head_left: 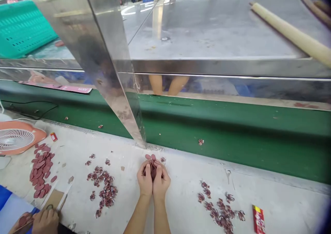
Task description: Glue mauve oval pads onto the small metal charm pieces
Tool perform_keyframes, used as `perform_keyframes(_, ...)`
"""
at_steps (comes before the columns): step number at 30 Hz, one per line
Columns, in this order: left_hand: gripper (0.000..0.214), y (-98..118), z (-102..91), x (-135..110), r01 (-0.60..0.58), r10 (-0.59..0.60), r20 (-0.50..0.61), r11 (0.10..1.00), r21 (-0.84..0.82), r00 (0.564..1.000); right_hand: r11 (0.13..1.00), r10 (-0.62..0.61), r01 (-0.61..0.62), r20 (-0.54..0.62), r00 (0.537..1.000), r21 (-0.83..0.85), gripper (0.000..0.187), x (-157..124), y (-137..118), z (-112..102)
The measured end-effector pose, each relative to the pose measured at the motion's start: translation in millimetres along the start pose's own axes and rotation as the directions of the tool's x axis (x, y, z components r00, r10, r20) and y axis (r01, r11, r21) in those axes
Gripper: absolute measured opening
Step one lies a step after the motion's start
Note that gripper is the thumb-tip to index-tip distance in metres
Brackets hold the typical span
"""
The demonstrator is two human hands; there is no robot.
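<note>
My left hand [145,180] and my right hand [161,181] are side by side over the white table, cupped around a bunch of reddish-brown oval discs [153,172]. Both thumbs point forward along the top of the bunch. Two discs [150,156] show just beyond my fingertips; whether they are held or lie on the table I cannot tell. A small wrapped piece [162,159] lies by my right fingers. To the left of my hands is a pile of small dark-red wrapped pieces [107,189], and another such pile [222,213] lies to the right.
Loose oval discs [41,170] are heaped at the left near an orange fan [18,137]. Another person's hand [46,222] works at lower left. A red packet [258,219] lies right. Beyond run a green belt [232,137] and a slanting metal post [111,71].
</note>
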State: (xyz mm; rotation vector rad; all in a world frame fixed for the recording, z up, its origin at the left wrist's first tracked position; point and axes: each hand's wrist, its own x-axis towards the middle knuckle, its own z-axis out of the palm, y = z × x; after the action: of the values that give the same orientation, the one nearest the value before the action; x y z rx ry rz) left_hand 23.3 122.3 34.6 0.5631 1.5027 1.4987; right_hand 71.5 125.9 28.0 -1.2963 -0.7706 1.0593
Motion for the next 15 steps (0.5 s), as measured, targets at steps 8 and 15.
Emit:
perform_keyframes(8, 0.038, 2.0, -10.9, 1.0, -0.128, 0.130, -0.002, 0.979, 0.159, 0.992, 0.993, 0.103, -0.100, -0.055, 0.993, 0.055, 0.049, 7.1, -8.4, -7.4)
perform_keyframes(15, 0.043, 21.1, -61.8, -3.6, -0.361, 0.269, 0.281, 0.861, 0.359, 0.921, 0.983, 0.174, -0.173, 0.013, 0.985, -0.070, 0.054, -77.4, -49.8, -95.4)
